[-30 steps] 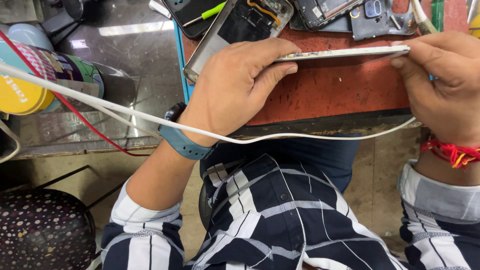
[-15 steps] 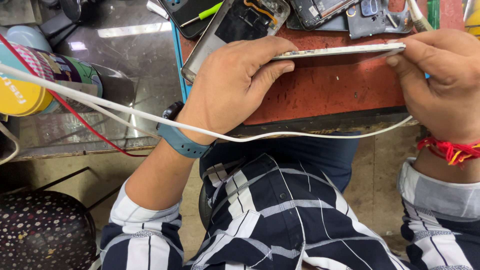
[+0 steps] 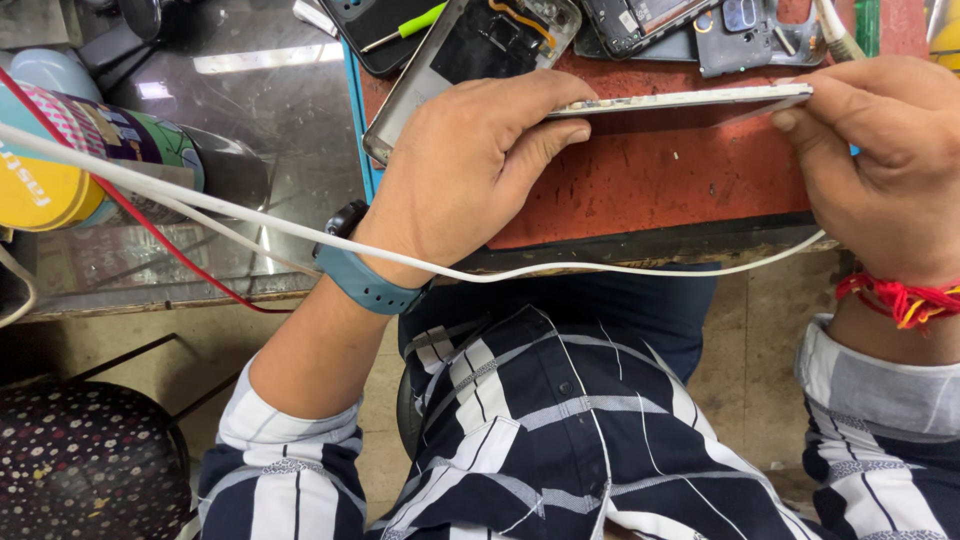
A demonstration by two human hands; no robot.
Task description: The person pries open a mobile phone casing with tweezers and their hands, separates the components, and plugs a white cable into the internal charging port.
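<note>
My left hand (image 3: 470,165) grips the left end of a thin phone (image 3: 680,100), held edge-on above a red work mat (image 3: 650,180). A blue band sits on that wrist. At the phone's right end my right hand (image 3: 880,160) pinches a thin flat pick (image 3: 765,110) pressed against the phone's edge. A red thread is tied around the right wrist. Both forearms wear striped navy and white sleeves.
Several opened phones and back covers (image 3: 470,50) lie at the mat's far side, beside a green-handled screwdriver (image 3: 405,27). A white cable (image 3: 250,215) and a red wire (image 3: 170,240) cross the glass counter (image 3: 250,110). A colourful can (image 3: 80,150) lies left. A dotted stool (image 3: 85,465) stands below.
The phone and both hands have shifted slightly; the right fingers have moved a little along the phone's right end. Nothing was let go.
</note>
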